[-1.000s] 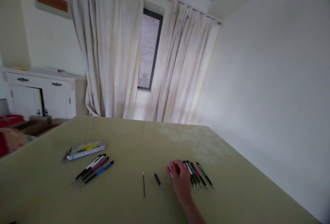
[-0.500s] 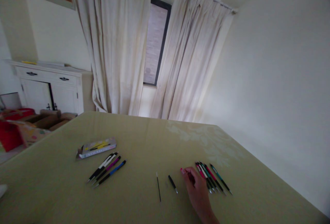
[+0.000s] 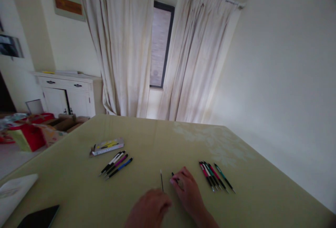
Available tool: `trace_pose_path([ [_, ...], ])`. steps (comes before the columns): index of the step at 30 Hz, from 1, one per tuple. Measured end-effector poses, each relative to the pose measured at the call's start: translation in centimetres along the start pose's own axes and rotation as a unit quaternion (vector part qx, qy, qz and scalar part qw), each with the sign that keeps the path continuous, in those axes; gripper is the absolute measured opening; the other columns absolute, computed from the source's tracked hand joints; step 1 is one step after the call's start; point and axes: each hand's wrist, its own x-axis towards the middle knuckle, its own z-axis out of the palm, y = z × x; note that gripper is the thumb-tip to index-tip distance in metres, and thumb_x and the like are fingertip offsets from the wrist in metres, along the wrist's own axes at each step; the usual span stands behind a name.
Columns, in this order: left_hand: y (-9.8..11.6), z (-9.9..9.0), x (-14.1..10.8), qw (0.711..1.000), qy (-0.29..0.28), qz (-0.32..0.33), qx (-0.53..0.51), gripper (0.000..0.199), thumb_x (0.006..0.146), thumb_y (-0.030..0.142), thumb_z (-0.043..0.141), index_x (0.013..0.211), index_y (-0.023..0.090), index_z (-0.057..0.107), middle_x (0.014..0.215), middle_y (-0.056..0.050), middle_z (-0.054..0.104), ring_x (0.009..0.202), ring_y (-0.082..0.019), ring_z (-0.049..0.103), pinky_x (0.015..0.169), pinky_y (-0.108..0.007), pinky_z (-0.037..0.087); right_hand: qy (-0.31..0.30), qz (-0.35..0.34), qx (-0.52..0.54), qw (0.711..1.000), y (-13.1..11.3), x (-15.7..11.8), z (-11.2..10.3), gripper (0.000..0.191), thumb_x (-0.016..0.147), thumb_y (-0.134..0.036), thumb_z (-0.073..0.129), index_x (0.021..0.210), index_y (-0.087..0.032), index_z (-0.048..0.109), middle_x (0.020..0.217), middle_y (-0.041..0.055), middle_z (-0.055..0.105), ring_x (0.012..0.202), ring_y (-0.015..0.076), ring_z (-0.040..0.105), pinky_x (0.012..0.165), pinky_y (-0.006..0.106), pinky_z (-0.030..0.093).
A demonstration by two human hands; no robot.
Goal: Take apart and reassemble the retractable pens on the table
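My right hand [image 3: 187, 189] is closed, thumb and fingers pinched around a short black pen part [image 3: 173, 174] whose top end shows. My left hand [image 3: 152, 207], smeared by motion, is low over the table beside a thin ink refill [image 3: 162, 180] and covers its lower end. To the right lies a row of several pens [image 3: 212, 175] with pink, white and green barrels and black grips, plus a green pen [image 3: 223, 176] slightly apart. On the left are white pens [image 3: 112, 162], a purple pen [image 3: 117, 165] and a blue pen [image 3: 120, 168].
A flat pen box [image 3: 108, 147] with an open end lies behind the left pens. At the near left are a dark flat object [image 3: 40, 217] and a white item [image 3: 17, 193]. The table [image 3: 147, 140] ends before the curtains; a wall [image 3: 283, 91] stands to the right.
My right hand has moved left from beside the right-hand pens to the black pen part. My left hand has come into view near the refill. The camera view has turned slightly left.
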Motion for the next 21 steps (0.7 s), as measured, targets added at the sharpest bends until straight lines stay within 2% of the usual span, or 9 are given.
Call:
trace_pose_path([
  [1, -0.2, -0.4, 1.4, 0.994, 0.036, -0.007, 0.098, 0.034, 0.09, 0.016, 0.051, 0.103, 0.03, 0.079, 0.112, -0.007, 0.074, 0.113, -0.029, 0.063, 0.105, -0.045, 0.045, 0.0, 0.003, -0.01, 1.0, -0.2, 0.0, 0.2, 0.011, 0.093, -0.024, 0.064, 0.085, -0.024, 0.072, 0.09, 0.0049, 0.069, 0.094, 0.0231, 0.066, 0.106, 0.042, 0.044],
  [2, -0.6, -0.8, 2.7, 0.983, 0.049, -0.017, 0.178, 0.041, 0.087, 0.011, 0.047, 0.106, 0.028, 0.079, 0.115, -0.007, 0.073, 0.114, -0.03, 0.062, 0.105, -0.045, 0.045, 0.0, 0.002, -0.02, 1.0, -0.4, 0.0, 0.4, 0.009, 0.091, -0.022, 0.066, 0.086, -0.024, 0.073, 0.091, 0.0051, 0.069, 0.096, 0.0235, 0.065, 0.106, 0.042, 0.043],
  [3, -1.2, -1.1, 3.7, 0.973, 0.063, -0.01, 0.22, 0.045, 0.085, 0.008, 0.046, 0.111, 0.027, 0.078, 0.121, -0.007, 0.072, 0.117, -0.029, 0.061, 0.106, -0.044, 0.044, 0.002, 0.002, -0.03, 1.0, -0.6, 0.0, 0.6, 0.006, 0.089, -0.02, 0.068, 0.086, -0.023, 0.073, 0.092, 0.0054, 0.068, 0.097, 0.024, 0.065, 0.106, 0.042, 0.043],
  [5, -2.9, -1.4, 5.2, 0.969, 0.079, 0.02, 0.235, 0.052, 0.081, 0.005, 0.046, 0.118, 0.027, 0.076, 0.132, -0.006, 0.069, 0.123, -0.026, 0.058, 0.109, -0.041, 0.042, 0.007, 0.005, -0.046, 0.999, -0.7, 0.1, 0.9, 0.008, 0.085, -0.016, 0.072, 0.089, -0.023, 0.073, 0.098, 0.0062, 0.068, 0.1, 0.0248, 0.064, 0.107, 0.043, 0.042],
  [8, -5.8, -1.4, 5.9, 0.973, 0.089, 0.076, 0.201, 0.045, 0.083, 0.01, 0.051, 0.115, 0.029, 0.077, 0.139, -0.005, 0.066, 0.128, -0.027, 0.056, 0.112, -0.042, 0.04, 0.015, 0.015, -0.064, 0.998, -0.7, 0.6, 1.5, 0.008, 0.083, -0.019, 0.075, 0.089, -0.023, 0.073, 0.099, 0.0075, 0.068, 0.1, 0.027, 0.063, 0.103, 0.043, 0.044],
  [11, -7.4, -1.2, 5.8, 0.971, 0.097, 0.108, 0.188, 0.033, 0.086, 0.015, 0.056, 0.103, 0.03, 0.079, 0.124, -0.006, 0.073, 0.117, -0.028, 0.061, 0.103, -0.043, 0.045, 0.01, 0.02, -0.079, 0.997, -0.9, 1.1, 2.1, 0.005, 0.085, -0.017, 0.074, 0.084, -0.022, 0.072, 0.099, 0.0083, 0.068, 0.098, 0.0276, 0.064, 0.102, 0.044, 0.044],
  [15, -7.2, -1.2, 5.8, 0.96, 0.095, 0.11, 0.239, 0.017, 0.091, 0.018, 0.057, 0.088, 0.025, 0.073, 0.101, -0.004, 0.071, 0.102, -0.025, 0.062, 0.092, -0.035, 0.045, -0.014, 0.02, -0.102, 0.994, -1.3, 1.4, 2.7, 0.01, 0.088, -0.013, 0.07, 0.083, -0.021, 0.072, 0.102, 0.0092, 0.069, 0.102, 0.0285, 0.064, 0.094, 0.041, 0.047],
  [18, -7.1, -1.2, 6.1, 0.951, 0.081, 0.085, 0.287, 0.013, 0.091, 0.017, 0.058, 0.087, 0.022, 0.069, 0.099, -0.004, 0.069, 0.101, -0.025, 0.061, 0.092, -0.037, 0.043, -0.022, 0.009, -0.113, 0.993, -1.4, 1.5, 2.7, 0.008, 0.088, -0.013, 0.07, 0.085, -0.02, 0.071, 0.104, 0.0093, 0.068, 0.101, 0.0286, 0.063, 0.09, 0.039, 0.048],
  [21, -8.1, -1.1, 6.4, 0.951, 0.087, 0.069, 0.29, 0.014, 0.093, 0.019, 0.053, 0.087, 0.021, 0.066, 0.098, -0.005, 0.068, 0.096, -0.025, 0.061, 0.09, -0.037, 0.044, -0.012, 0.003, -0.074, 0.997, -1.3, 1.5, 2.1, 0.007, 0.09, -0.014, 0.068, 0.088, -0.02, 0.069, 0.103, 0.0088, 0.068, 0.1, 0.0273, 0.063, 0.09, 0.037, 0.047],
])
